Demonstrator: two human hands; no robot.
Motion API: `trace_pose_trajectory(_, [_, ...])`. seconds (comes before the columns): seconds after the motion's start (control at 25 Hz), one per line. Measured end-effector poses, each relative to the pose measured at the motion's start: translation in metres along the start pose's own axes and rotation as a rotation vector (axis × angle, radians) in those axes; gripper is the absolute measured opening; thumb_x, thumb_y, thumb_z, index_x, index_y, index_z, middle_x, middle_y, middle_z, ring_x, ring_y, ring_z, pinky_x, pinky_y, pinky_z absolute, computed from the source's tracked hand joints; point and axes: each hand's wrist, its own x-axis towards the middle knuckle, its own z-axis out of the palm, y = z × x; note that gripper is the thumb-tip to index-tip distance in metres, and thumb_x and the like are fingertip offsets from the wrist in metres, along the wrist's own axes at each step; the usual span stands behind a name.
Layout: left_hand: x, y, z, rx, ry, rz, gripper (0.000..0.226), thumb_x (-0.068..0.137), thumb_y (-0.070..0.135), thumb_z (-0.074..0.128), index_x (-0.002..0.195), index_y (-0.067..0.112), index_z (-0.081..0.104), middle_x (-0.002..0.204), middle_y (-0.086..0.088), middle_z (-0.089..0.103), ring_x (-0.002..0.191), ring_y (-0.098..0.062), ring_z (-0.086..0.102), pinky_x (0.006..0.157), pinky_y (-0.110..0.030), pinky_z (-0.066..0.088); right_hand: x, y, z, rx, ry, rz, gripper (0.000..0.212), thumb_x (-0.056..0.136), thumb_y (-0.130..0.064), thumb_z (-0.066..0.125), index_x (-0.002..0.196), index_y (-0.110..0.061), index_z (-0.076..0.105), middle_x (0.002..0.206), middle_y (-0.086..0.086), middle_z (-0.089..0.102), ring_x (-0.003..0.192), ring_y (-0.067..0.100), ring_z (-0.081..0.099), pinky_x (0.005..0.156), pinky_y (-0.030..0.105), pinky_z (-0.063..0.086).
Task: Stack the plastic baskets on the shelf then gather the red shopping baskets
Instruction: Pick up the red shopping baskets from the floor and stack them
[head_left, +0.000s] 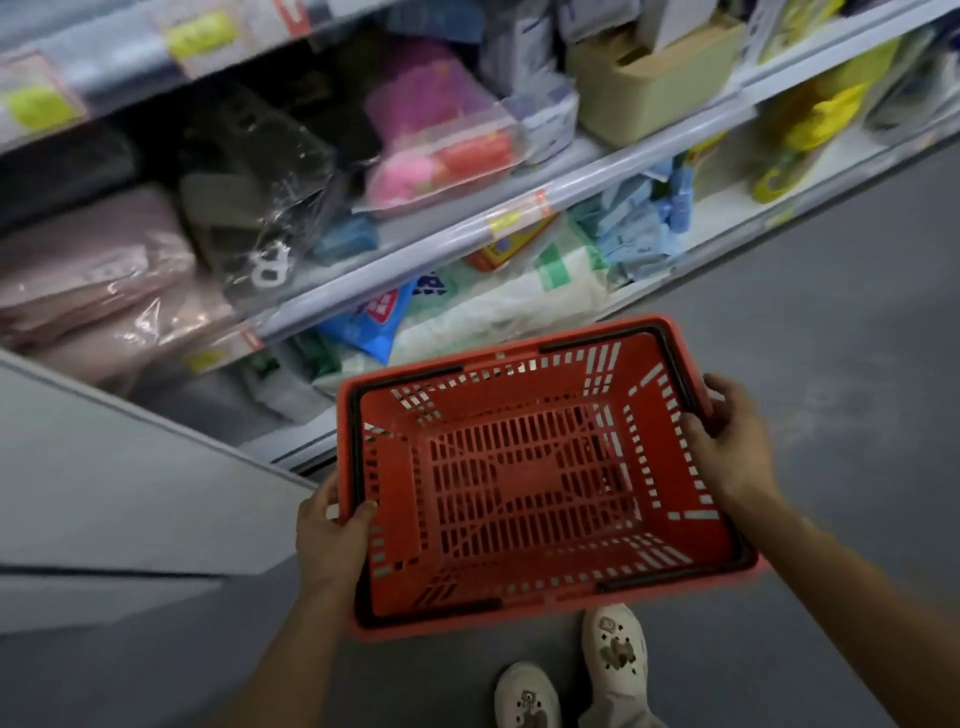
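While held out over the grey floor (779, 322) by both short ends, red shopping basket (524, 483) empty, level, carried clear of any support. Left hand (330, 540) clamped on the near-left rim, thumb hooked over the edge, fingers (324, 493) wrapped beneath; right hand (730, 441) grasping the far-right rim, fingers curled over the lip.

Biggest risk, as a judgement: catching the basket's far corner on the lowest shelf edge (467, 244), since that corner hangs just beside the stock there; a nudge could drag the white and blue packets (498, 306) off onto the floor. Next: a twist or slip, because only 2 rim holds carry it and the black handles (613, 332) lie folded flat, unused; a loose left thumb would tip that side down. Smaller still: tripping, with 2 pale clogs (615, 649) right beneath the basket and partly hidden by it.

Room: shop aisle, dim, 3 shelf levels slanting across the upper view. Wrapped pink and black textiles (104, 270) at left, a beige tub (649, 88) higher up, yellow goods at far right, possibly cleaning tools, too blurred to say. Grey panel (130, 467) at left, perhaps a cabinet end. No other red baskets in sight.
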Motion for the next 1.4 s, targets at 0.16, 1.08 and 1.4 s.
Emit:
trace_pose_trajectory(0.16, [0.015,-0.040,-0.010,-0.050,0.035,-0.027,0.042,0.082,0.009,0.073,0.118,0.028,0.063,0.123,-0.007,0.057,0.086,-0.026,0.071,0.084,-0.048,0.059,0.025,-0.001,0.047,-0.036,-0.115,-0.094,0.046,0.090,-0.015,0.056,0.134,-0.019,0.044,0.114,0.011,0.065,0.097,0.026,0.065,0.089,0.047,0.053])
trace_pose_trajectory(1.08, [0.060,-0.228,0.081,-0.123,-0.031,-0.007,0.074,0.081,0.044,0.074,0.146,0.036,0.040,0.123,0.033,0.063,0.113,0.001,0.062,0.090,-0.026,0.056,0.088,0.194,0.149,-0.115,-0.387,-0.151,0.082,0.086,-0.002,0.060,0.143,-0.048,0.024,0.140,-0.006,0.047,0.118,0.021,0.051,0.100,0.043,0.042])
trace_pose_trajectory(1.4, [0.054,-0.218,0.081,-0.251,0.029,-0.034,0.067,0.089,0.001,0.065,0.144,0.033,0.044,0.129,-0.002,0.064,0.114,-0.018,0.064,0.086,-0.033,0.059,0.090,0.171,0.140,0.082,-0.449,0.044,0.074,0.085,0.007,0.057,0.136,-0.044,0.044,0.116,0.001,0.062,0.093,0.011,0.063,0.066,0.026,0.052])
